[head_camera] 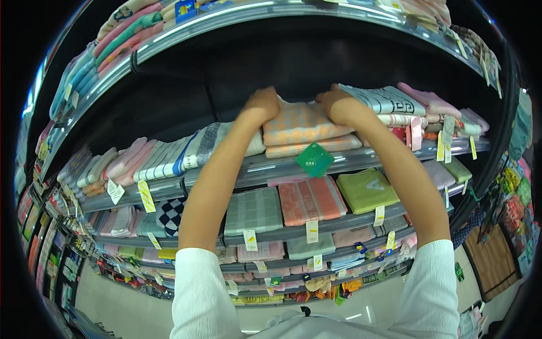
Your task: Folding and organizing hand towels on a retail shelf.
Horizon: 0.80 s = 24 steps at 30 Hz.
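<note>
A folded orange-and-beige checked towel (298, 123) rests on another folded towel of like pattern (313, 145), on a shelf at chest height. My left hand (263, 104) grips its rear left corner, with the fingertips partly hidden behind my knuckles. At the rear right corner, my right hand (338, 108) is closed on the same towel. A green diamond-shaped tag (314, 160) hangs in front of the stack. Right beside my right wrist lies a pale blue towel with a black key pattern (385, 99).
White towels with blue stripes (165, 156) and pink towels (129, 157) line the shelf to the left. An upper shelf edge (271, 12) curves overhead. Lower shelves hold more folded towels, including a yellow-green one (366, 190) and a coral one (311, 201). Price tags hang along the shelf edges.
</note>
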{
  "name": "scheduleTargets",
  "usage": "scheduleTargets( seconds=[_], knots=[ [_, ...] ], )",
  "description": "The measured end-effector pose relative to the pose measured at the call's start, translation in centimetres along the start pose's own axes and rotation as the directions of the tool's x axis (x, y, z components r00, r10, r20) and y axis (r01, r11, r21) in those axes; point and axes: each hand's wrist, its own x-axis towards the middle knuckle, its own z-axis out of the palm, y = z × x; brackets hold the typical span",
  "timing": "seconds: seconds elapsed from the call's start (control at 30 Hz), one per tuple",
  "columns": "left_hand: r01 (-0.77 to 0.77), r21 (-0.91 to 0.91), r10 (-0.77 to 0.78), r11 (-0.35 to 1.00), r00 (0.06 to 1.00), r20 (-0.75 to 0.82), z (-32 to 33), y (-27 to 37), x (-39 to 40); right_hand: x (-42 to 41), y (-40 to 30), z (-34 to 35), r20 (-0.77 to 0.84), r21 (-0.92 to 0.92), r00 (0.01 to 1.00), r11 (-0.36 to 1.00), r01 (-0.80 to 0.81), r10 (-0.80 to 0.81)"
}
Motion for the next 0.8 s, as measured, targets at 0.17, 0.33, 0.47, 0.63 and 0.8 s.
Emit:
scheduleTargets(
  seconds=[0.17,0.33,0.47,0.63,0.8],
  knots=[
    [0.030,0.130,-0.070,0.991,0.946,0.317,-2.2,1.7,-1.5,-4.2,-2.2,-2.5,0.070,0.006,0.997,1.000,0.012,-0.013],
    [-0.022,0.278,-0.036,0.960,0.979,0.202,-0.1,2.0,-2.3,-3.7,-3.0,-1.5,0.137,-0.240,0.981,0.965,-0.102,0.138],
    [-0.145,0.273,0.157,0.951,0.987,-0.023,-1.2,2.9,-3.5,-4.4,-2.1,-1.2,-0.246,-0.222,0.955,0.969,0.109,-0.164],
    [-0.375,-0.089,0.380,0.923,0.849,0.367,-0.5,4.4,-4.8,-3.2,-2.6,-0.8,-0.008,0.020,0.991,0.991,0.135,-0.135],
    [-0.359,-0.315,0.429,0.879,0.883,0.189,2.0,2.6,-5.2,-4.4,-1.4,-0.1,0.054,0.157,0.974,0.966,0.208,-0.218]
  ],
)
